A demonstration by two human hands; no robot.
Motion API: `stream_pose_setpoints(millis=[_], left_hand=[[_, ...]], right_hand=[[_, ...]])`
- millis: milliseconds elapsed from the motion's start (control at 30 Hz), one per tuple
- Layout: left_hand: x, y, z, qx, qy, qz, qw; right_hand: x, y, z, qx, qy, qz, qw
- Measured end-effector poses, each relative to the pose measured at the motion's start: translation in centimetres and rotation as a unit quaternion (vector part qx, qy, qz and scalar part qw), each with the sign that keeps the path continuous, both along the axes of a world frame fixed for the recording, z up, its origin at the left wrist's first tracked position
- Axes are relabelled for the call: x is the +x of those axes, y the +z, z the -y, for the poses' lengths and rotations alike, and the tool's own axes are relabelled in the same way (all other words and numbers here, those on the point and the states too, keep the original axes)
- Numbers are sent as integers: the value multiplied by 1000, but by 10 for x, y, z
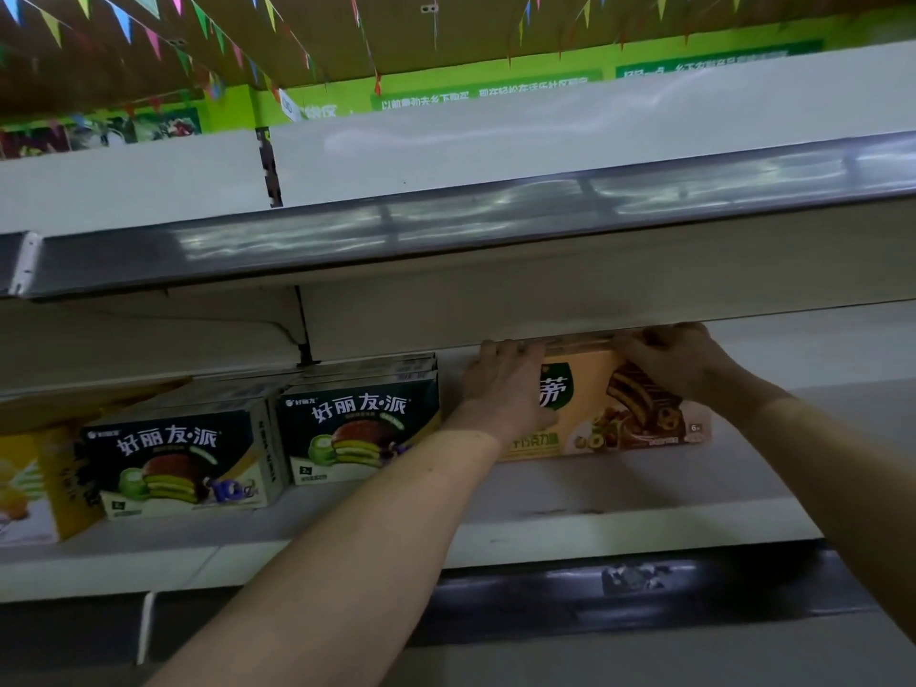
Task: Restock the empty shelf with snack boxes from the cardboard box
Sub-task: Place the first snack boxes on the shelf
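An orange snack box (595, 414) with a chocolate cake picture stands upright at the back of the white shelf (570, 508), right of centre. My left hand (505, 384) lies over its left end with fingers curled over the top edge. My right hand (679, 364) grips its upper right corner, fingers curled over the top. The box's top edge is partly hidden under the shelf above. The cardboard box is out of view.
Two dark green snack boxes (359, 433) (183, 458) stand left of the orange box, with more stacked behind. A yellow box (34, 488) is at the far left. The upper shelf (446, 270) overhangs low above my hands. Bare shelf surface lies right of the orange box.
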State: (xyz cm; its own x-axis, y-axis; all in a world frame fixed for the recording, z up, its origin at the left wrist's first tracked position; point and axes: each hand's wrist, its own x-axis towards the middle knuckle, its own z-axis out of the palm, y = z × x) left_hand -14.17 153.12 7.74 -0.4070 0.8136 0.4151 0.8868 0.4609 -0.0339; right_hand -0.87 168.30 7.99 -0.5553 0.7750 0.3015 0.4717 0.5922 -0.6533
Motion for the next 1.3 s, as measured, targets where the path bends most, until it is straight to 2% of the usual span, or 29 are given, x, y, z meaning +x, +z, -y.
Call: stream_pose_setpoints(millis=[300,400,533,733,933,1033,1100,1200,1300], left_hand=[[-4,6,0,-10,-10,46,999],[-4,5,1,-7,-16,44,999],[-7,3,1,-6,-21,40,999],[-21,1,18,-33,17,-8,999],[-14,8,22,-104,86,-74,988],[-19,10,26,-109,86,-41,989],[-19,11,28,-109,82,-20,990],[-15,10,29,-114,90,-18,989],[-13,9,28,-115,98,-21,988]], right_hand=[[2,2,4,-53,3,-92,994],[5,1,-5,-67,-34,-117,990],[1,-3,-5,-113,-14,-141,983],[-14,-1,5,-143,11,-149,978],[-21,-1,15,-131,25,-156,979],[-28,-3,18,-99,19,-142,985],[-29,1,22,-56,-3,-99,993],[-32,6,30,101,-56,1,993],[-46,0,49,276,-24,48,960]])
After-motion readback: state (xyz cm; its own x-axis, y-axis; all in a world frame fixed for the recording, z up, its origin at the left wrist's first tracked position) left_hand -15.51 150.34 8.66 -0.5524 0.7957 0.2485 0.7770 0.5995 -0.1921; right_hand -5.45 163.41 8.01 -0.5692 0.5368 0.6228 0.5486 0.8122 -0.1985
